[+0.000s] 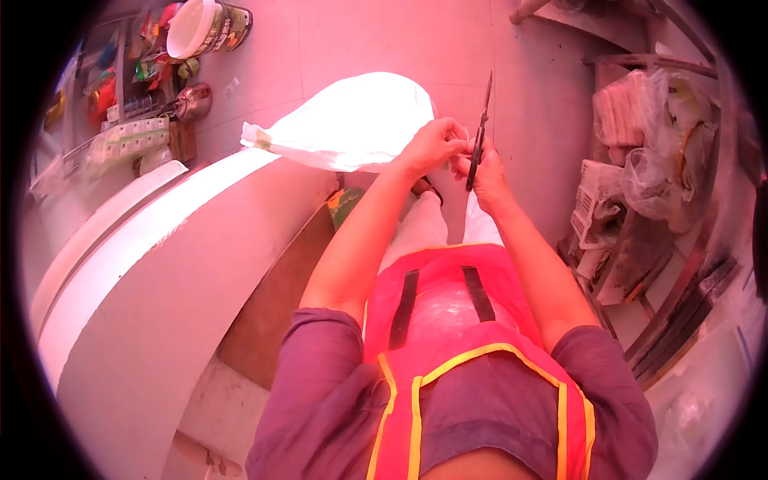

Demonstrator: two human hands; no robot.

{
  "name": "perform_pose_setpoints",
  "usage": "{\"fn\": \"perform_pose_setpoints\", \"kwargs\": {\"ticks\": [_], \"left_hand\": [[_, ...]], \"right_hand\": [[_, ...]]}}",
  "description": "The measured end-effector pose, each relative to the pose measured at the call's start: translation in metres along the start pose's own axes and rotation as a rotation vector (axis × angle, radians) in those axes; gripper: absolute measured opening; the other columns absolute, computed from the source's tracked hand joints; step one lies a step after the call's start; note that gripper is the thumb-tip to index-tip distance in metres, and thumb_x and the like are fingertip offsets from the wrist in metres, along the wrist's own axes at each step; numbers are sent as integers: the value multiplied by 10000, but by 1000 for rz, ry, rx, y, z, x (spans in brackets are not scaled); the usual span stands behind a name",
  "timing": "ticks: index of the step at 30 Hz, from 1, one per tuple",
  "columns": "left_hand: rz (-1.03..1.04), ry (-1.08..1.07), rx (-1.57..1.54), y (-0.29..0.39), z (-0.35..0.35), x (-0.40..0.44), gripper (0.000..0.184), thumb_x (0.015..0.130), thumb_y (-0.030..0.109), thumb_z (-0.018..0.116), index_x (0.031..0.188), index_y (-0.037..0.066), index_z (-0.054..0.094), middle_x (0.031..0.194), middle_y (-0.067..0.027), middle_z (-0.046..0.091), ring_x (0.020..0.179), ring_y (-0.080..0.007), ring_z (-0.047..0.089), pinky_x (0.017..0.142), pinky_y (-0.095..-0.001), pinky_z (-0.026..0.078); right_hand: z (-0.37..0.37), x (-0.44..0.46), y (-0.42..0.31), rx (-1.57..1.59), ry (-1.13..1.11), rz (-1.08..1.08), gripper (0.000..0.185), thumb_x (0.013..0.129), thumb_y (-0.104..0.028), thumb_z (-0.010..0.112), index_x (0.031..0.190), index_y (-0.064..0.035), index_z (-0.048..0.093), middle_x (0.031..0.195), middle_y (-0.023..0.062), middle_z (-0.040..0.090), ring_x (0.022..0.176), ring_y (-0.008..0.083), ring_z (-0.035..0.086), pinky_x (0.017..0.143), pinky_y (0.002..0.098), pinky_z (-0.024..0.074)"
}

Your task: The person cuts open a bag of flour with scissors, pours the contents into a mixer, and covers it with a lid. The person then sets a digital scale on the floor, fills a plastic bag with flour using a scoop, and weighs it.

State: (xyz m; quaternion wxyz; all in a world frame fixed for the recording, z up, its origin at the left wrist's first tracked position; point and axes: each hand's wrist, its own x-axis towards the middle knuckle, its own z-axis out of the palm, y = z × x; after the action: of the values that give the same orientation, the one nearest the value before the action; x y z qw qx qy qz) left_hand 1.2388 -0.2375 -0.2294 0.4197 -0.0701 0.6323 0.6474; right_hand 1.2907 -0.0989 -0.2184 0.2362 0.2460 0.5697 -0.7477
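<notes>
My left hand (432,147) is held out in front of my body, its fingertips pinched together. Whatever thin, pale bit lies between them is too small to make out. Close beside it, my right hand (490,178) is closed around dark scissors (478,150), seen nearly edge-on with the blade pointing away from me. A full white sack (352,120) lies just left of my hands, its right edge next to my left wrist. The sack's left corner looks gathered, with a tan patch there.
A long white-topped ledge (160,232) curves along the left. Beyond it stand a white bucket (192,30), a metal pot (194,102) and packaged goods (128,142). On the right, a rack holds plastic bags (648,180) and a white basket (590,204). Below the sack is a green round object (344,204).
</notes>
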Motion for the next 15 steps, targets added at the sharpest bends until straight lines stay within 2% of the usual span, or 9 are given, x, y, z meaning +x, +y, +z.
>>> {"fn": "perform_pose_setpoints", "kwargs": {"ticks": [3,6,7,8,11,15], "left_hand": [[20,5,136,4,-10,-4,189,830,175,559,825,-13,565,734,-47,560,669,-109,532,556,-233,399],[-168,-24,361,37,-33,-25,258,813,258,574,751,7,584,704,-16,539,649,-106,492,572,-254,396],[-140,-17,464,39,-45,-32,325,799,326,574,679,24,579,656,5,504,603,-101,443,552,-259,371],[-182,10,480,44,-57,-39,329,798,331,577,668,29,570,636,8,491,590,-95,431,537,-253,357],[-203,200,416,69,-87,-72,346,795,364,583,638,58,545,597,21,455,549,-69,386,497,-232,308],[-54,476,221,90,-125,-112,274,822,319,589,676,89,568,597,46,425,526,-39,339,474,-205,258]], "right_hand": [[2,0,2,-50,46,-29,239,745,-53,631,877,-53,431,753,48,553,585,118,544,476,212,433],[-1,5,10,-163,191,-86,183,751,-68,598,840,-38,440,683,28,548,534,112,529,462,228,424],[-5,7,14,-201,249,-112,162,755,-79,582,822,-30,444,653,19,548,514,110,523,456,237,420],[-10,10,16,-138,237,-116,148,744,-22,573,803,-20,437,675,39,543,545,124,539,472,235,431],[-31,11,13,79,255,-13,157,744,16,571,814,-13,432,715,67,540,575,142,550,488,238,448],[-40,-1,-17,219,311,14,229,738,46,613,789,-36,405,746,91,540,604,157,558,519,238,474]]}}
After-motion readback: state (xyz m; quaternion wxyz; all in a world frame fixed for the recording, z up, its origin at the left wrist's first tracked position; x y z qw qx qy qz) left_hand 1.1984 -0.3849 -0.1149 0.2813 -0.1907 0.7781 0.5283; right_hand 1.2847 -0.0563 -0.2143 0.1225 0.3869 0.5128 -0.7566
